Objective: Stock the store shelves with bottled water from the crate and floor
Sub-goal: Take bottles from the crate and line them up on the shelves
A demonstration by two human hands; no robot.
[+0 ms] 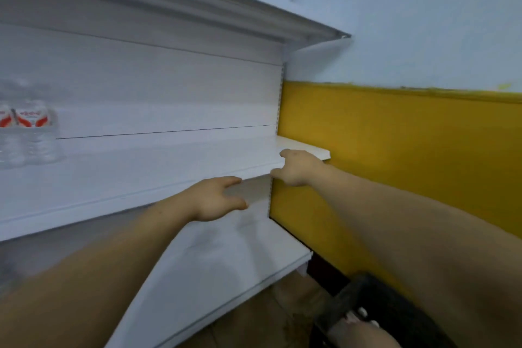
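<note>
Water bottles (31, 133) are standing at the far left of the middle shelf (141, 167), between the upper shelf (197, 8) and the lower shelf (211, 263). The left hand (217, 198) and right hand (296, 168) are reaching toward its right end. The crate (367, 297) is sitting on the floor (254, 319) below, beside the wall (395, 150).

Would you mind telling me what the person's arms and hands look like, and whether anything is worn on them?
The left arm and right arm are bare along all that shows, with no sleeves in view. The left hand and right hand are ungloved, and no watch, bracelet or ring is visible, though the picture is rather blurred.
</note>
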